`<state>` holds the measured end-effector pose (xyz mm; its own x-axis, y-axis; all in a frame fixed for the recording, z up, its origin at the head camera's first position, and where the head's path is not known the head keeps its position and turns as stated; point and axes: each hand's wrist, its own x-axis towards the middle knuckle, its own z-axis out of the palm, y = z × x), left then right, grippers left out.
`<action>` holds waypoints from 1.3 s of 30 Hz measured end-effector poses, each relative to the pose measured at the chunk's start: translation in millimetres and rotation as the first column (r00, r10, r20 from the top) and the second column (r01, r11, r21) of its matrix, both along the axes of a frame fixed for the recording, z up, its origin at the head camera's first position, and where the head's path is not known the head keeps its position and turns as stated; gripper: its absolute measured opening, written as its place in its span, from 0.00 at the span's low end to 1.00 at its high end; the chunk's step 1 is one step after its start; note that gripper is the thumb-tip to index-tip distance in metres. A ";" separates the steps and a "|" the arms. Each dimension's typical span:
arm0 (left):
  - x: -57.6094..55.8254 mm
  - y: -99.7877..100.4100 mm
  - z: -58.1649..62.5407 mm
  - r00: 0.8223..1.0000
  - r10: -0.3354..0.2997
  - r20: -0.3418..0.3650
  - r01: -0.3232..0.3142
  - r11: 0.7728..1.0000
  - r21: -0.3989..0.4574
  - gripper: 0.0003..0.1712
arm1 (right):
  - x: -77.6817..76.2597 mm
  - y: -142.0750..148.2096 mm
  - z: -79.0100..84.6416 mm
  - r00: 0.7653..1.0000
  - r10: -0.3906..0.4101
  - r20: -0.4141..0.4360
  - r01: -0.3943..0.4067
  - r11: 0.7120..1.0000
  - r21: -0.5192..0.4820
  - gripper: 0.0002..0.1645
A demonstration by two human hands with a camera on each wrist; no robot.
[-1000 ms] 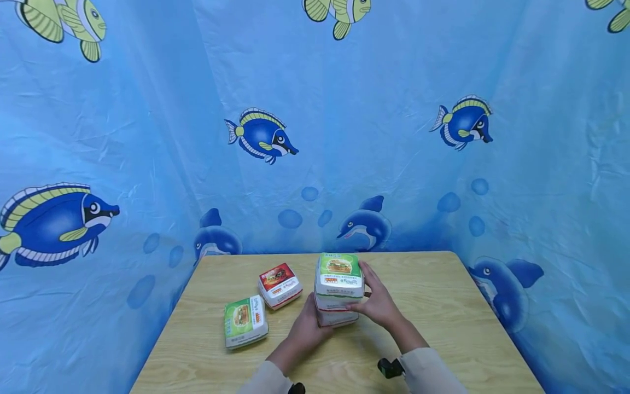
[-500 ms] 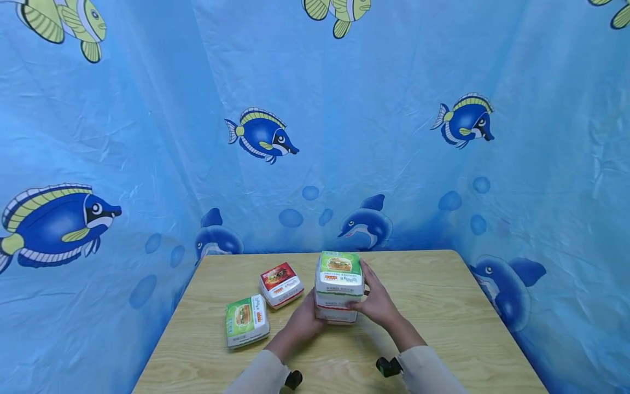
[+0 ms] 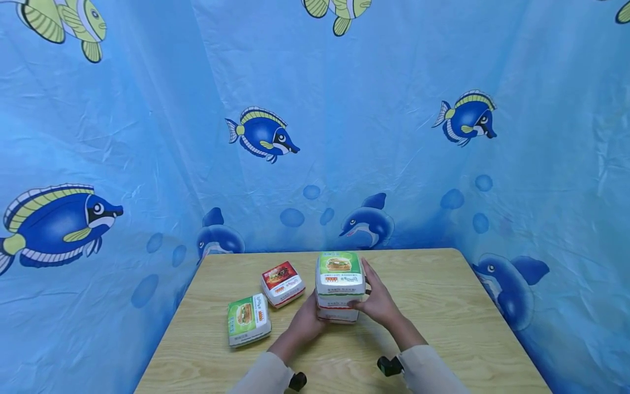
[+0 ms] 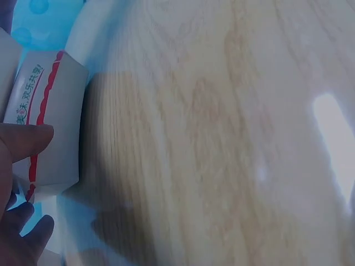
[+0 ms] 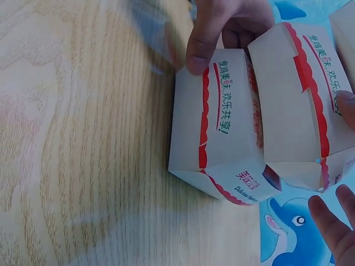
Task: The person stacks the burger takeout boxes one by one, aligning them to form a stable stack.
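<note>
In the head view, several burger boxes stand stacked at the middle of the table. The top box (image 3: pixel 340 273) is green and white with a burger picture; lower ones carry red trim. My left hand (image 3: pixel 306 322) grips the bottom box (image 5: pixel 194 127) at its left side, thumb on the front face. Around the right side of the stack, my right hand (image 3: pixel 381 302) holds the middle box (image 5: pixel 299 94), its thumb on the front and its other fingers spread along the side. In the left wrist view, the left thumb (image 4: pixel 28 141) lies across a red-trimmed box (image 4: pixel 66 122).
Left of the stack, a red burger box (image 3: pixel 283 284) and a green burger box (image 3: pixel 249 322) lie close together on the wooden table (image 3: pixel 443 328). A blue curtain (image 3: pixel 315 76) printed with fish and dolphins hangs behind and at both sides.
The bottom box has turned and shifted slightly back, squarer under the others. My left hand moved a little with it; the right hand stayed nearly in place. The camera view drifted slightly.
</note>
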<state>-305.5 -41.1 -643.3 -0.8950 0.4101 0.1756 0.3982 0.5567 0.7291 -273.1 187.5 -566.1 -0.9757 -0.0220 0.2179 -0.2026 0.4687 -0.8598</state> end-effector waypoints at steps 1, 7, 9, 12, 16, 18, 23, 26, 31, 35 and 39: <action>0.6 0.7 -0.5 1.000 0.005 -0.003 -0.005 1.000 0.001 0.51 | 0.0 0.1 -0.1 1.000 0.002 0.000 -0.002 1.000 -0.003 0.79; 1.5 5.4 -3.8 0.999 0.032 -0.038 -0.032 0.999 0.013 0.48 | 0.2 0.7 -0.9 1.000 0.015 -0.005 -0.016 1.000 -0.025 0.78; 1.6 7.1 -3.6 0.998 0.038 -0.044 -0.037 0.999 0.024 0.47 | 0.3 0.8 -1.1 1.000 0.014 -0.003 -0.014 1.000 -0.024 0.78; 1.7 7.8 -2.2 0.998 0.045 -0.053 -0.043 0.998 0.037 0.46 | -0.2 -0.3 -2.1 1.000 0.008 0.008 -0.007 1.000 -0.020 0.78; 1.4 7.8 -0.2 0.996 0.058 -0.066 -0.055 0.998 0.037 0.45 | -1.5 -1.3 -2.9 1.000 0.003 0.011 -0.003 1.000 -0.008 0.78; 1.1 7.7 0.2 0.995 0.065 -0.069 -0.062 0.997 0.038 0.45 | -2.2 -1.7 -2.9 1.000 0.002 0.013 -0.002 1.000 -0.006 0.77; 0.7 9.2 -2.0 0.997 0.054 -0.060 -0.051 0.997 0.050 0.45 | -0.7 -1.7 -3.3 1.000 -0.012 0.021 0.012 1.000 0.003 0.77; 0.6 11.6 -2.6 0.997 0.047 -0.067 -0.044 0.998 0.039 0.45 | 0.6 -0.1 -3.1 1.000 -0.011 0.009 0.011 1.000 0.011 0.76; 1.5 12.1 -1.9 0.990 0.085 -0.115 -0.086 0.996 -0.002 0.44 | 0.4 3.1 -3.3 1.000 0.014 -0.018 -0.014 1.000 0.017 0.75; 3.5 8.0 -1.6 0.987 0.098 -0.125 -0.107 0.992 -0.066 0.46 | 2.3 5.9 -3.0 1.000 0.000 -0.012 0.001 1.000 0.030 0.77; 11.2 -3.5 1.8 0.989 0.135 -0.061 -0.142 0.982 -0.126 0.55 | 7.0 8.3 1.2 1.000 -0.005 -0.011 0.006 0.999 0.036 0.78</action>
<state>-294.3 -44.6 -641.5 -0.9358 0.3052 0.1767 0.3460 0.6974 0.6276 -266.1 195.8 -564.9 -0.9734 -0.0245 0.2279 -0.2093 0.5003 -0.8401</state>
